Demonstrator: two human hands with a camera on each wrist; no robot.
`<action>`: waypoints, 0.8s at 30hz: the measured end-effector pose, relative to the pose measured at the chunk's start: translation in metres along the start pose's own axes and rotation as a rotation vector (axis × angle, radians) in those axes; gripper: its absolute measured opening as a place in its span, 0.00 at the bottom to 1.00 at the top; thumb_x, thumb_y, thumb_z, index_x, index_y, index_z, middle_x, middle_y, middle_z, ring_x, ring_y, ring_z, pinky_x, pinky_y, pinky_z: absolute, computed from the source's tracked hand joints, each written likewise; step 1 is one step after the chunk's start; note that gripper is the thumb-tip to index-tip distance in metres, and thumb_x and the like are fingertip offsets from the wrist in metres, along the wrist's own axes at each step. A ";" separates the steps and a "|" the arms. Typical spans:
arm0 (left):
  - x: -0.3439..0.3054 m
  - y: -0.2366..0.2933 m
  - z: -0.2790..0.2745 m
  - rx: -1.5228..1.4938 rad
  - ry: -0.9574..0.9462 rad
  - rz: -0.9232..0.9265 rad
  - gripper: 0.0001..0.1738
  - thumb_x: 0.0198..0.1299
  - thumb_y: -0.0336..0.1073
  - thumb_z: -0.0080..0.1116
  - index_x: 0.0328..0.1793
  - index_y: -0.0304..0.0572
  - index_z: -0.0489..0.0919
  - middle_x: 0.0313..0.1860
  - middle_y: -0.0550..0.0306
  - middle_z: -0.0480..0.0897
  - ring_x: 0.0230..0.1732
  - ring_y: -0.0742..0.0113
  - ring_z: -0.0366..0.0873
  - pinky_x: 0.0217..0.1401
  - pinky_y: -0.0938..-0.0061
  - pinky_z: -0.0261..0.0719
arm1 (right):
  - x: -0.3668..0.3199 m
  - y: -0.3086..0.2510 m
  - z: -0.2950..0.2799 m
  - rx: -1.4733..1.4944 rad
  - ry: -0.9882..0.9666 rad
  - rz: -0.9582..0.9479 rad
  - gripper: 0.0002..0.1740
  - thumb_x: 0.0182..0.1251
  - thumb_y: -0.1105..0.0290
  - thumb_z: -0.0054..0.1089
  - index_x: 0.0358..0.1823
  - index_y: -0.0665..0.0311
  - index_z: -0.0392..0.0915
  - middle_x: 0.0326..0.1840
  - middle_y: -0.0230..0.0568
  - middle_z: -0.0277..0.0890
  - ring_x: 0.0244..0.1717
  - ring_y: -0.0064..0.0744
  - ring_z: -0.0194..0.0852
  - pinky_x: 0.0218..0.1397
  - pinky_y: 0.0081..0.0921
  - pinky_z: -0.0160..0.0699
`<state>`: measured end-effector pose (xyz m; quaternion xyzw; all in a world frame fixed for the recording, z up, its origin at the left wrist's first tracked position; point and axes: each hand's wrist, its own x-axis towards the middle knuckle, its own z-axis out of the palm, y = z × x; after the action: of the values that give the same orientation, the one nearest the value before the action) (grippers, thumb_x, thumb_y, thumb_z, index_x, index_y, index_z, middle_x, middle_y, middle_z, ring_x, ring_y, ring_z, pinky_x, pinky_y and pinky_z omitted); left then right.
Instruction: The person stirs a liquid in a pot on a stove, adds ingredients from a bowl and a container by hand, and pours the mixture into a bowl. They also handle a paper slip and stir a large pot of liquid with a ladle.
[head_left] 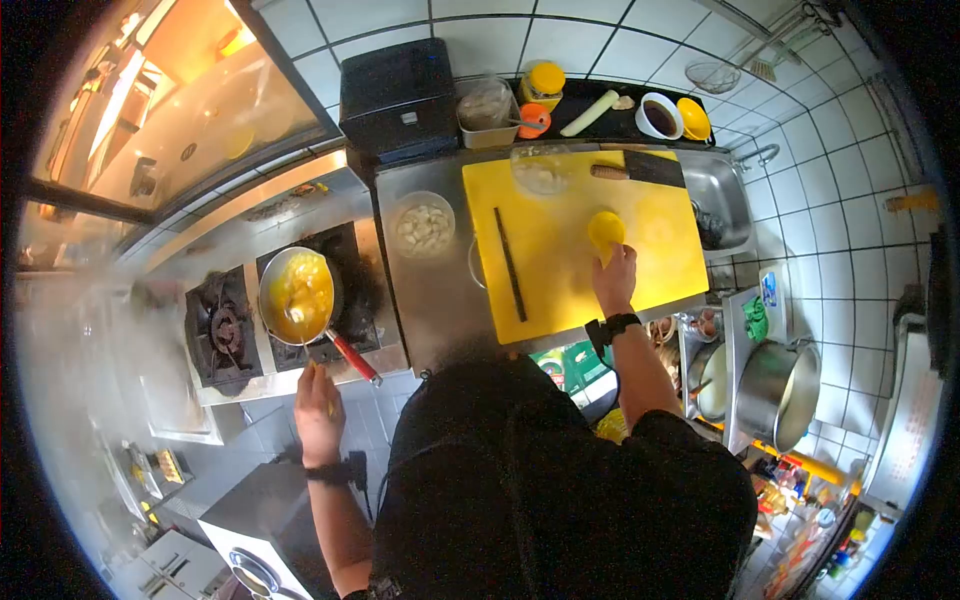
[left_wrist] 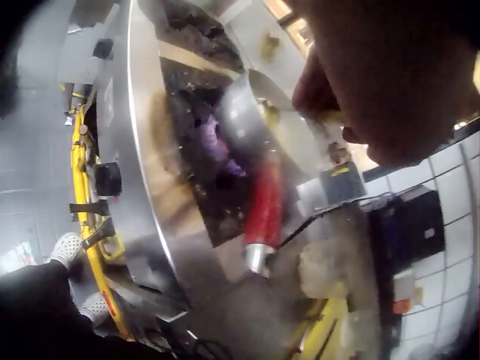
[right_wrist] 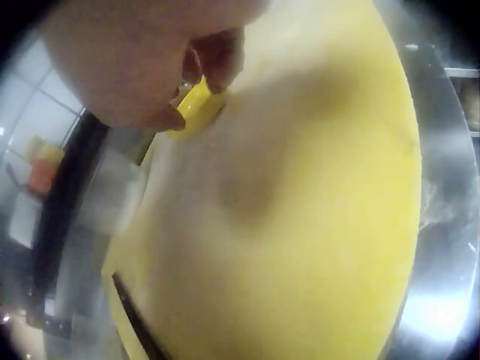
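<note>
My left hand (head_left: 320,412) is just below the frying pan (head_left: 298,295). It grips a thin, light brown utensil (head_left: 306,350) that reaches into the pan; its kind does not show clearly. Yellow egg-like liquid with paler, set lumps lies in the pan, whose red handle (left_wrist: 265,199) points toward the person. Over the yellow cutting board (head_left: 570,280), my right hand (head_left: 615,275) holds a small yellow bowl (head_left: 606,228) by its edge. In the right wrist view, thumb and fingers pinch the yellow bowl (right_wrist: 199,111) close over the board.
A long dark bar (head_left: 510,265) and a cleaver (head_left: 655,168) lie on the board. Left of it stands a bowl of white pieces (head_left: 424,228); a clear bowl (head_left: 541,170) sits at its back edge. A purplish flame (left_wrist: 214,139) shows under the pan. The sink (head_left: 725,200) is right.
</note>
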<state>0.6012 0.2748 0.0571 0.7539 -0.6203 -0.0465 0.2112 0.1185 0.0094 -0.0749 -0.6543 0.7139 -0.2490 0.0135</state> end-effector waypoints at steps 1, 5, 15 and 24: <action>-0.003 0.007 -0.012 -0.017 -0.003 -0.016 0.18 0.60 0.23 0.59 0.58 0.29 0.78 0.53 0.32 0.80 0.51 0.36 0.81 0.54 0.55 0.82 | 0.003 0.007 0.004 -0.003 0.004 0.004 0.18 0.60 0.65 0.66 0.50 0.64 0.77 0.51 0.59 0.76 0.55 0.61 0.74 0.57 0.50 0.77; -0.012 0.019 -0.020 -0.060 0.023 -0.001 0.18 0.58 0.21 0.59 0.55 0.30 0.80 0.52 0.33 0.81 0.48 0.34 0.82 0.51 0.55 0.82 | 0.013 0.033 0.022 -0.027 -0.174 0.031 0.19 0.58 0.67 0.68 0.51 0.62 0.79 0.55 0.62 0.73 0.54 0.64 0.73 0.56 0.50 0.77; 0.022 -0.020 0.042 0.083 0.060 -0.076 0.22 0.61 0.22 0.57 0.63 0.33 0.76 0.60 0.32 0.77 0.57 0.34 0.78 0.57 0.53 0.80 | 0.063 0.058 -0.012 0.215 0.229 0.096 0.15 0.59 0.68 0.73 0.45 0.63 0.81 0.46 0.52 0.80 0.52 0.55 0.75 0.57 0.44 0.77; 0.026 0.004 0.042 0.061 0.031 -0.070 0.21 0.61 0.25 0.58 0.62 0.29 0.76 0.59 0.32 0.77 0.58 0.35 0.77 0.59 0.55 0.79 | 0.274 0.129 -0.074 -0.109 0.465 -0.045 0.16 0.63 0.58 0.70 0.45 0.60 0.82 0.42 0.52 0.83 0.51 0.57 0.77 0.55 0.46 0.77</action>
<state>0.5895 0.2380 0.0253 0.7818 -0.5916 -0.0231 0.1958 -0.0663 -0.2209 0.0260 -0.5947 0.6956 -0.3542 -0.1923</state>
